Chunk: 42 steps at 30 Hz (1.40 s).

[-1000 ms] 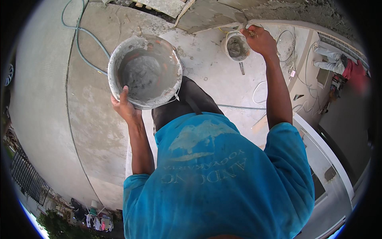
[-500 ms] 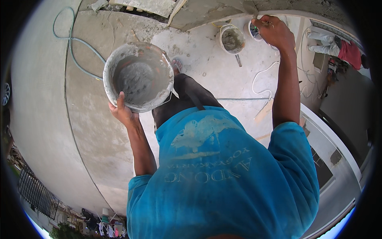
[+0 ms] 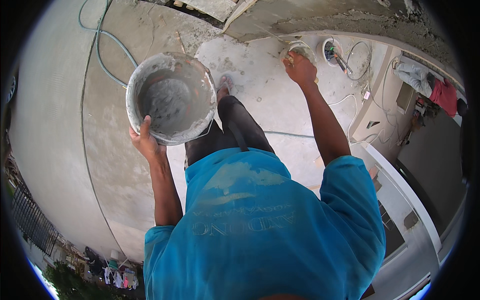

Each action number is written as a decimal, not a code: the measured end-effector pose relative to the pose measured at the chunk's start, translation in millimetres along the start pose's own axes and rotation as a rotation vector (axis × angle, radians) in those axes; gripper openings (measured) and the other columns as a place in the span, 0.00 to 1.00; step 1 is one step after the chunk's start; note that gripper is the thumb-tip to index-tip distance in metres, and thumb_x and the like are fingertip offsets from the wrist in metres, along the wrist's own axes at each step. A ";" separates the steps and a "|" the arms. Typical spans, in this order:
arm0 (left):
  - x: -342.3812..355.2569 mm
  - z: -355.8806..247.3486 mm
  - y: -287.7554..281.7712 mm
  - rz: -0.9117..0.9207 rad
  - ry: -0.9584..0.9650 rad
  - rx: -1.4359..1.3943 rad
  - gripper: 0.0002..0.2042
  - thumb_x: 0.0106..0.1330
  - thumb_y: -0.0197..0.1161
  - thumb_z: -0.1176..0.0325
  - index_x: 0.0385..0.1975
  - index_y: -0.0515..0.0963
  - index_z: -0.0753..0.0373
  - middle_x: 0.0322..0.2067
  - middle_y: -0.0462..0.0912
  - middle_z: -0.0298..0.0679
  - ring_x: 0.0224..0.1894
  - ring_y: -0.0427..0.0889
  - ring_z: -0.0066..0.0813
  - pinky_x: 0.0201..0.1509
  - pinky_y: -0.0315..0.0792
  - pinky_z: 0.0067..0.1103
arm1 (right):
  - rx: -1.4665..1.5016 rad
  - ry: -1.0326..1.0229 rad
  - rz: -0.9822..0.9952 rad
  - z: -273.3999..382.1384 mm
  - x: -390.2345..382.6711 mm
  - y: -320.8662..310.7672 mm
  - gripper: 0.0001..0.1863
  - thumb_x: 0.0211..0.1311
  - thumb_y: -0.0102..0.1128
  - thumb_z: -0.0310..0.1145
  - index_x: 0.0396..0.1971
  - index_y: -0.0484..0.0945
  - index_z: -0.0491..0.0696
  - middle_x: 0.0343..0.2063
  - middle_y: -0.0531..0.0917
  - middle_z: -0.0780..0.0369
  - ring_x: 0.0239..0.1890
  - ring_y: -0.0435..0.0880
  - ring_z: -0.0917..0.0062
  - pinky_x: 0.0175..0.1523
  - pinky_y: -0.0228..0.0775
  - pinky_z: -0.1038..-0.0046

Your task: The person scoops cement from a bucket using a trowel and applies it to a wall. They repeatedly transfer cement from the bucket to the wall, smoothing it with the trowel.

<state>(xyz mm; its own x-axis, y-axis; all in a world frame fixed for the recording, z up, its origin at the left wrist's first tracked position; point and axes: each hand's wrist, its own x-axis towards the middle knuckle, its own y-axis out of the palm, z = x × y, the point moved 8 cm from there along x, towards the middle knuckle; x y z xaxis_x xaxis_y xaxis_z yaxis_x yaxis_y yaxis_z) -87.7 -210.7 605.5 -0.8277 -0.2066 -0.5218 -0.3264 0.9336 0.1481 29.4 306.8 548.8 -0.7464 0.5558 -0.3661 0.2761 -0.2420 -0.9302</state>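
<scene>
My left hand (image 3: 146, 137) grips the near-left rim of a large bucket (image 3: 131, 100) with wet grey mortar (image 3: 170, 97) inside, held over my legs. Its thumb lies over the rim. My right hand (image 3: 301, 70) is closed on a cement-caked tool handle (image 3: 289, 59), apparently a trowel's; the tool's far end is too indistinct to make out. The hand is over a smaller white bucket (image 3: 305, 49), hiding much of it. Just right of that stands another white bucket (image 3: 336, 46) with tools in it. My sandalled foot (image 3: 225, 82) shows beyond the large bucket.
A hose (image 3: 107, 37) curls over the concrete floor (image 3: 60, 125) at left. A rough plastered surface (image 3: 350, 17) borders the top. Cables (image 3: 352, 105) lie at right, where another person (image 3: 442, 95) in red and pale trousers appears. A white frame (image 3: 415, 205) is at lower right.
My right hand has come down and left from the plastered edge to the smaller bucket. The large bucket has shifted slightly left in view, still in my left hand.
</scene>
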 end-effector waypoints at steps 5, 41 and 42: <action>-5.7 -3.8 0.2 -0.048 -0.011 0.052 0.26 0.62 0.67 0.80 0.59 0.67 0.70 0.51 0.79 0.51 0.49 0.84 0.42 0.56 0.81 0.37 | 0.029 0.105 0.110 19.3 71.4 50.9 0.22 0.67 0.58 0.52 0.56 0.80 0.59 0.49 0.87 0.58 0.52 0.86 0.62 0.53 0.79 0.56; 12.1 -5.7 2.7 0.060 -0.043 0.057 0.25 0.61 0.68 0.80 0.58 0.68 0.71 0.50 0.80 0.51 0.49 0.84 0.40 0.56 0.80 0.35 | 0.089 0.295 -0.048 -62.8 -3.1 -42.1 0.27 0.61 0.59 0.65 0.54 0.83 0.66 0.43 0.89 0.57 0.49 0.88 0.58 0.53 0.78 0.57; 11.8 -5.6 2.9 0.059 -0.037 0.052 0.25 0.61 0.68 0.80 0.58 0.68 0.71 0.50 0.80 0.51 0.49 0.84 0.40 0.56 0.80 0.35 | 0.093 0.287 -0.064 -65.2 -8.4 -48.2 0.27 0.61 0.59 0.65 0.54 0.83 0.66 0.43 0.89 0.57 0.49 0.88 0.58 0.53 0.78 0.57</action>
<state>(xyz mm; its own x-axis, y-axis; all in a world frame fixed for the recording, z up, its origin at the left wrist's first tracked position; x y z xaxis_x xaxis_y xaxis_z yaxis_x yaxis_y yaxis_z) -100.9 -212.1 604.5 -0.8270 -0.1401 -0.5445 -0.2520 0.9581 0.1361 61.9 365.7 594.9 -0.5553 0.7710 -0.3117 0.1674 -0.2635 -0.9500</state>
